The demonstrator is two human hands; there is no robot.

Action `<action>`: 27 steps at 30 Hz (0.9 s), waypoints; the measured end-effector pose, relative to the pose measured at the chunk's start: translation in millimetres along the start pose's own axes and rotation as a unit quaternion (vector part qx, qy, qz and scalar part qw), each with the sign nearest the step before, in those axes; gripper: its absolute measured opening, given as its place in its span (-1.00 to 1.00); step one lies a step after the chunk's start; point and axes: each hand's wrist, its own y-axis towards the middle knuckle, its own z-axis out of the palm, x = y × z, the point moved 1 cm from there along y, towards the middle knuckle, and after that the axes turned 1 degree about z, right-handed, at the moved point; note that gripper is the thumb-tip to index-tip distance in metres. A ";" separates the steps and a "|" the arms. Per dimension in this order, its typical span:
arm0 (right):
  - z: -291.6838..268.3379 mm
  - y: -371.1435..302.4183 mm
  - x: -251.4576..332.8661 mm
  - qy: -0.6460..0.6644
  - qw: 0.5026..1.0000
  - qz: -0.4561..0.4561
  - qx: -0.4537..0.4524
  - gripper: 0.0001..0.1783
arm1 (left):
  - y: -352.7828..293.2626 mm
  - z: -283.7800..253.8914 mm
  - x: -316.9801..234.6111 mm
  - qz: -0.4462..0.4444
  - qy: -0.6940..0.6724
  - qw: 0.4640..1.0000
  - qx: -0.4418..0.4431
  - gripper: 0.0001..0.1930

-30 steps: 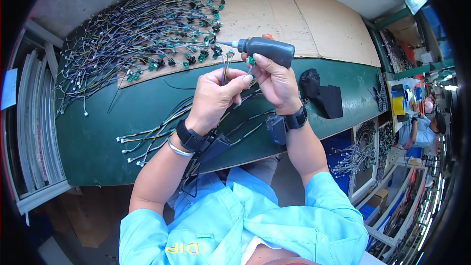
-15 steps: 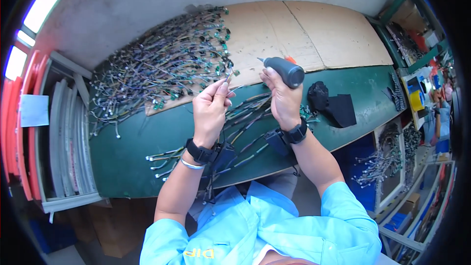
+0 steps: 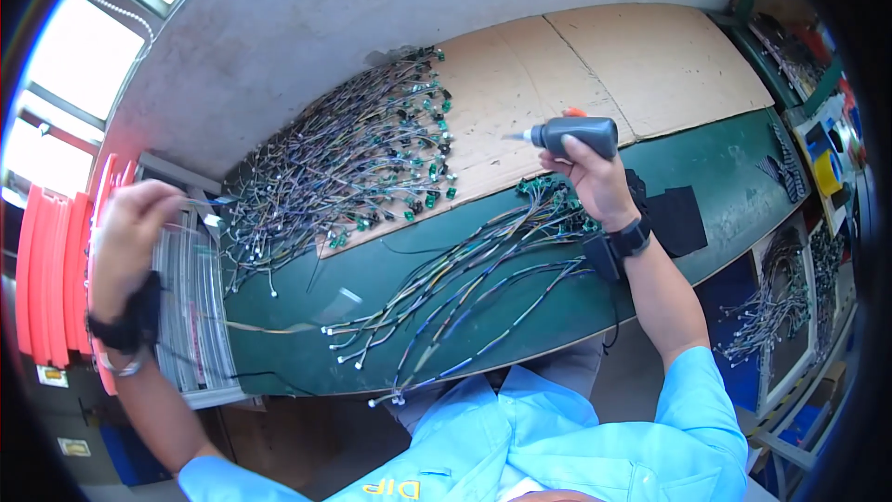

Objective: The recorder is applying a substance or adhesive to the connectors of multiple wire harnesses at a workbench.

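My right hand (image 3: pixel 602 188) is wrapped round a dark squeeze bottle (image 3: pixel 593 137) above the bench. Its thin nozzle points left, and an orange-red piece shows just behind it. Far to the left, my left hand (image 3: pixel 135 228) is raised over a rack of grey trays, blurred by motion. Its fingers are pinched, and a thin pale wire (image 3: pixel 200 202) seems to run from their tips. Between my hands lies a loose bunch of wire harnesses (image 3: pixel 465 265) with white plugs at the near left end and green parts by my right wrist.
A large pile of wire harnesses (image 3: pixel 344 149) covers the left of a cardboard sheet (image 3: pixel 520 65) on the green bench (image 3: pixel 725 158). A black cloth (image 3: pixel 676 221) lies right of my right hand. Red trays (image 3: pixel 51 270) and grey trays (image 3: pixel 190 307) stand at the left edge.
My left hand has swung far left from the middle of the bench to above the tray rack. My right hand has shifted slightly right with the bottle, which now lies more level. The view has turned.
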 end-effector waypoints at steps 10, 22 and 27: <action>-16.4 7.0 -8.5 0.146 0.981 0.125 0.033 -0.51 | 169.5 3.5 -35.2 0.161 0.058 0.985 -0.029 -0.77; -15.8 10.5 -14.2 0.126 0.982 0.142 -0.009 -0.53 | 303.8 277.6 -22.6 -0.037 -0.362 0.925 0.112 -0.79; -15.1 11.8 -13.8 0.117 0.981 0.151 -0.022 -0.53 | 313.7 299.0 -18.0 -0.070 -0.378 0.912 0.146 -0.80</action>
